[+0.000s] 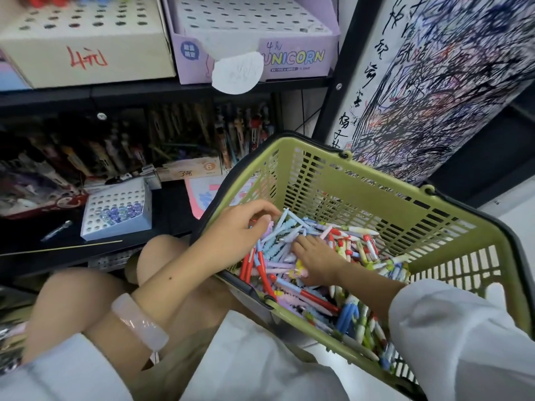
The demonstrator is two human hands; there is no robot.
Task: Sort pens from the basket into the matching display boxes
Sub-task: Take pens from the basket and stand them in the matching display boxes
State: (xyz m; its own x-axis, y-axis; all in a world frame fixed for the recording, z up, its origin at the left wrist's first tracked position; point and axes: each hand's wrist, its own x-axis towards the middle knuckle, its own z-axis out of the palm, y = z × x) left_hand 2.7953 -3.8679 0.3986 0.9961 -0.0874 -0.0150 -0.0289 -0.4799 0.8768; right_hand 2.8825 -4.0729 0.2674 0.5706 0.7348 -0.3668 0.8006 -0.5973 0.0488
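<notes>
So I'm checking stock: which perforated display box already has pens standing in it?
The small pale-blue display box on the lower shelf, with glittery caps filling its holes; the UNICORN box shows empty holes.

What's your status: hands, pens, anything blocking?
Both hands in green basket: left hand gripping pastel pens, right hand rummaging. Unicorn box unfilled. Nothing blocking.

Basket [376,180] at right, tilted, resting partly on person's lap. Pens [315,256] heaped inside basket, against its near wall. Left hand [240,230] and right hand [315,259] both in basket, on pen heap, left hand nearer basket's left rim. Shelf unit left of basket. Upper shelf: two display boxes side by side, plain box [84,44] left, Unicorn box [254,39] right. Lower shelf: small holed box [115,209] in front, rows of packaged pens [173,131] behind it. Scribbled test sheet [434,82] behind basket, right of shelves.
</notes>
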